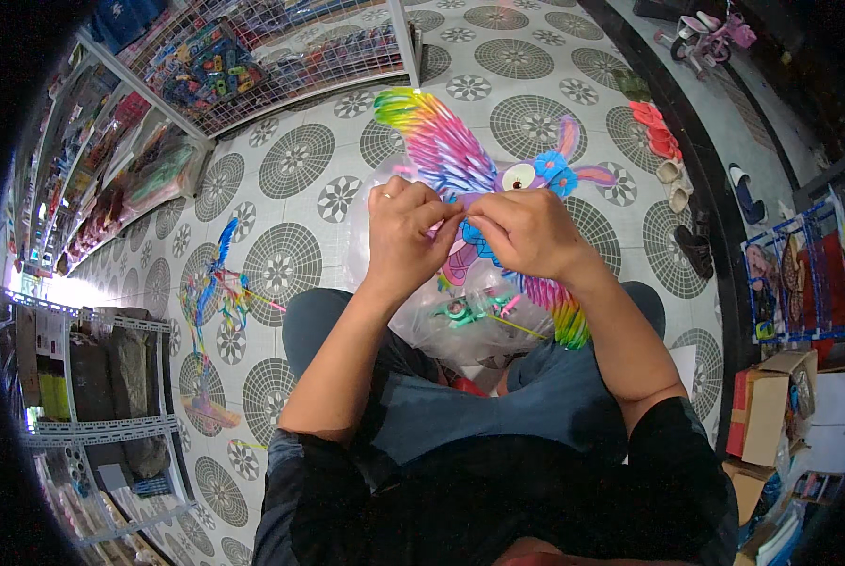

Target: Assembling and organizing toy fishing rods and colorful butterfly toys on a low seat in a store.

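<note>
Item: winged toy (469,172), one, flat-looking and glossy, in rainbow colours. Placed under and between the two hands, over the person's lap; its upper wing (432,132) is spread beyond the left hand (405,231), its lower wing (566,309) below the right hand (528,231). A blue flower (556,175) and pink-and-purple ears (568,141) are set just beyond the right hand.

Hands: both curled, thumb and forefinger of each brought together, the tips nearly meeting. A small purple edge of the toy appears to be pinched there; the exact grip is hidden by the fingers.

Handling, as judged: very light; thin, slick film or sheet, soft and easily creased, liable to be torn or punctured if tugged. Best taken by the edge, with fingertips and little force; the broad wings are best left unsqueezed.

Adjacent: clear plastic bag (368,219), crumpled, under the toy and left of the left hand, slippery by its look. Green plastic pieces (455,309), probably stiffer, and a thin yellow stick (521,327), perhaps easily bent, are found below the hands.
</note>
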`<state>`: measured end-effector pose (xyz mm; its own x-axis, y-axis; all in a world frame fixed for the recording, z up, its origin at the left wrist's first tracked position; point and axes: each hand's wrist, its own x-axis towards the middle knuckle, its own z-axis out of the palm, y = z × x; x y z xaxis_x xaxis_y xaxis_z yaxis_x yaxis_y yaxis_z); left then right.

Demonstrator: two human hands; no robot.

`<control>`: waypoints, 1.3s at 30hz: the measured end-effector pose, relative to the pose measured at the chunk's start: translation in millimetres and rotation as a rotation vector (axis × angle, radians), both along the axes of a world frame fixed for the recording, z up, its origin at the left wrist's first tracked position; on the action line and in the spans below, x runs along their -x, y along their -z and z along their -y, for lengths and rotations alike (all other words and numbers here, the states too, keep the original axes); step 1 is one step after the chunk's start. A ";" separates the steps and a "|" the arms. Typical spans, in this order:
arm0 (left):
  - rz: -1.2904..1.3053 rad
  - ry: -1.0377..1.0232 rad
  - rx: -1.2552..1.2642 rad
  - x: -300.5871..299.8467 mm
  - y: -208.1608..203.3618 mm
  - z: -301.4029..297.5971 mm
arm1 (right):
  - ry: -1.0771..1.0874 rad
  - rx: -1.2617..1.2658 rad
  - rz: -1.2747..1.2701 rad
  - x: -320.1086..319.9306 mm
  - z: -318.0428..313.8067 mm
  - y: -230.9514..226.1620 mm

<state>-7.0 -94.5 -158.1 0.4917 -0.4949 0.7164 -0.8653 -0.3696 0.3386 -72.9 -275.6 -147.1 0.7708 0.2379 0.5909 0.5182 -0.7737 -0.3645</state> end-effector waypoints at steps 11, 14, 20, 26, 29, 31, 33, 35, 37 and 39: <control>-0.155 0.002 0.133 7.6 1.5 4.3 | -0.021 -0.037 0.007 1.9 0.5 -4.1; -0.195 -0.017 0.143 10.0 -1.6 4.9 | -0.024 -0.040 0.014 1.5 1.1 -3.3; -0.187 -0.007 0.187 8.7 1.0 6.0 | -0.012 -0.057 0.024 2.0 2.0 -5.4; -0.230 -0.016 0.206 7.6 1.9 7.7 | -0.007 -0.094 0.016 1.7 4.6 -6.6; -0.223 -0.027 0.195 7.7 0.1 6.8 | -0.008 -0.112 0.009 2.4 7.9 -10.8; -0.223 -0.030 0.193 7.7 -0.4 6.0 | -0.003 -0.114 0.003 3.0 10.9 -13.1; -0.224 -0.031 0.191 7.1 -0.3 6.5 | -0.009 -0.106 -0.003 3.1 14.9 -13.7; -0.211 -0.012 0.201 6.3 0.3 7.1 | -0.016 -0.103 0.000 2.8 17.1 -14.5; -0.200 -0.016 0.183 5.0 1.7 6.3 | -0.023 -0.100 0.003 3.5 17.9 -16.7; -0.189 -0.020 0.167 4.4 2.9 5.3 | -0.018 -0.196 -0.036 5.3 18.0 -21.1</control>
<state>-11.4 -99.8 -161.0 0.6329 -0.3667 0.6819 -0.7742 -0.3114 0.5511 -78.2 -293.7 -125.9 0.7889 0.1352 0.5995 0.5154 -0.6769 -0.5256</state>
